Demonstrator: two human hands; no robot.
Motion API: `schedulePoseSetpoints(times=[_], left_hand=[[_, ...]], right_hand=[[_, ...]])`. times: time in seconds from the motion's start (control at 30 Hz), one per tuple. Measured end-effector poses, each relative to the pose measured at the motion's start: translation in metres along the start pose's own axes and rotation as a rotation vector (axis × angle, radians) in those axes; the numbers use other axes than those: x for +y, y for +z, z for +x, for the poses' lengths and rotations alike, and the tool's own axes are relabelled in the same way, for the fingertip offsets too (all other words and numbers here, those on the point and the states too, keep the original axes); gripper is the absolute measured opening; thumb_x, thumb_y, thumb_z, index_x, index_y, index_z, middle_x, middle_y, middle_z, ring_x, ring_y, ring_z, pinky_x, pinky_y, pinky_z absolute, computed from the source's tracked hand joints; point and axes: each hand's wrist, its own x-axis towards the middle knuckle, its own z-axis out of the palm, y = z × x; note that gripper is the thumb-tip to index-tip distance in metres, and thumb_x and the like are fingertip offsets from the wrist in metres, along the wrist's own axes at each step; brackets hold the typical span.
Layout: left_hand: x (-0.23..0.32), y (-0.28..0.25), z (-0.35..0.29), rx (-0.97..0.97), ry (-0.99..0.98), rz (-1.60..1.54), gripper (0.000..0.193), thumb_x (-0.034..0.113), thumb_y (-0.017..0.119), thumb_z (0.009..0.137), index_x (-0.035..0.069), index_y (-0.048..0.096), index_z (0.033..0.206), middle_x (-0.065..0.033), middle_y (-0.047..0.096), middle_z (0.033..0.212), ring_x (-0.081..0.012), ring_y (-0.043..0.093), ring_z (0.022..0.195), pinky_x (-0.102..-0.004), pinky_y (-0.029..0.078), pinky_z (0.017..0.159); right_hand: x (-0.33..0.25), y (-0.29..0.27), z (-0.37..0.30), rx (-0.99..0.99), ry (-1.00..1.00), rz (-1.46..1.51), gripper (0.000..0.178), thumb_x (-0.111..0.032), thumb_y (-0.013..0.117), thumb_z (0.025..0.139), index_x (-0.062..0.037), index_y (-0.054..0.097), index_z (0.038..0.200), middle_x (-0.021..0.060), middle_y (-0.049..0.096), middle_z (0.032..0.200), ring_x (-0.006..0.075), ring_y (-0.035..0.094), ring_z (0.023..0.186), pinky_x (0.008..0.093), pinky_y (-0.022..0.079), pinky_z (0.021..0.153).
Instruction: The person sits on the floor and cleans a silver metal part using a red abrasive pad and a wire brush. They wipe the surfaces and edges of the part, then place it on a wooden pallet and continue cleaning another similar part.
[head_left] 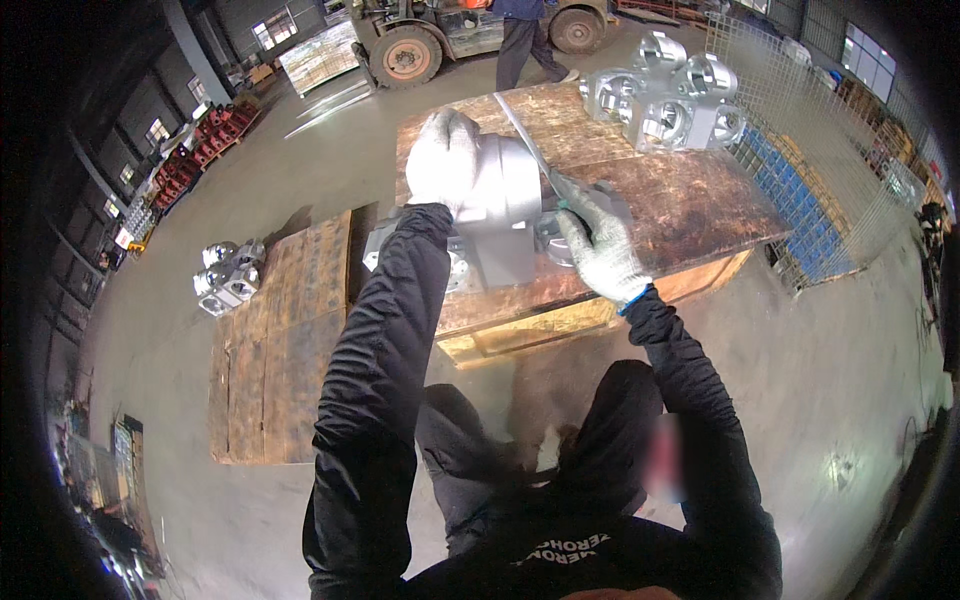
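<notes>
A silver metal casting (pixel 505 190) with a round body and flanged ends sits on the wooden bench top (pixel 700 195). My left hand (pixel 443 160), in a pale glove washed out by glare, is closed over the casting's upper left side. In my gloved right hand (pixel 603 245) is a long, thin, flat file (pixel 524 133), gripped near its lower end, where a bit of green shows. The file slants up and left along the casting's right side; whether it touches the metal I cannot tell. The casting's lower parts, with round openings, show partly between my arms.
Several similar silver castings (pixel 665 100) stand at the bench's far right. More castings (pixel 228 275) lie beside a lower wooden platform (pixel 280 340) on the left. A wire mesh cage (pixel 810 170) borders the right. Beyond the bench, a person (pixel 522 45) walks by a forklift (pixel 430 40).
</notes>
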Motion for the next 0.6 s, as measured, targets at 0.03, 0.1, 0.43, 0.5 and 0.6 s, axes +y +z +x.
schedulePoseSetpoints(times=[0.03,0.1,0.43,0.5,0.6], left_hand=[[-0.004,-0.002,0.002,-0.009,0.040,0.114,0.033,0.030,0.048,0.101,0.005,0.070,0.099,-0.0187,0.070,0.105,-0.0404,0.067,0.103,-0.0470,0.051,0.092],[-0.014,-0.002,0.002,0.055,-0.004,0.044,0.033,0.029,0.047,0.101,0.005,0.070,0.098,-0.0189,0.070,0.106,-0.0406,0.066,0.104,-0.0472,0.050,0.092],[-0.004,-0.002,0.007,-0.002,0.014,0.027,0.033,0.029,0.046,0.102,0.005,0.069,0.097,-0.0205,0.068,0.104,-0.0428,0.065,0.102,-0.0480,0.050,0.091],[-0.003,-0.001,0.009,0.006,-0.014,0.065,0.033,0.029,0.046,0.102,0.004,0.068,0.097,-0.0211,0.068,0.104,-0.0430,0.064,0.102,-0.0483,0.050,0.091],[-0.006,-0.002,0.010,-0.018,-0.015,0.088,0.033,0.029,0.046,0.102,0.005,0.068,0.100,-0.0215,0.068,0.105,-0.0433,0.064,0.102,-0.0494,0.050,0.091]], right_hand=[[-0.008,0.004,-0.009,0.033,-0.010,0.067,0.041,-0.014,0.060,0.104,-0.0036,0.058,0.144,0.0135,0.074,0.104,0.0183,0.069,0.089,0.0294,0.054,0.083],[-0.034,0.020,-0.032,0.098,-0.034,0.202,0.041,-0.015,0.060,0.104,-0.0033,0.059,0.143,0.0143,0.074,0.108,0.0183,0.070,0.093,0.0287,0.054,0.086],[-0.066,0.103,-0.051,0.446,0.170,0.321,0.041,-0.014,0.056,0.106,-0.0001,0.055,0.144,0.0173,0.068,0.115,0.0188,0.062,0.096,0.0326,0.052,0.087],[-0.062,0.113,-0.036,0.504,0.115,0.245,0.043,-0.017,0.055,0.106,-0.0048,0.053,0.148,0.0216,0.067,0.128,0.0304,0.067,0.110,0.0379,0.053,0.094],[-0.068,0.117,-0.025,0.524,0.108,0.368,0.044,-0.013,0.056,0.105,-0.0057,0.053,0.148,0.0223,0.069,0.124,0.0331,0.070,0.112,0.0384,0.053,0.096]])
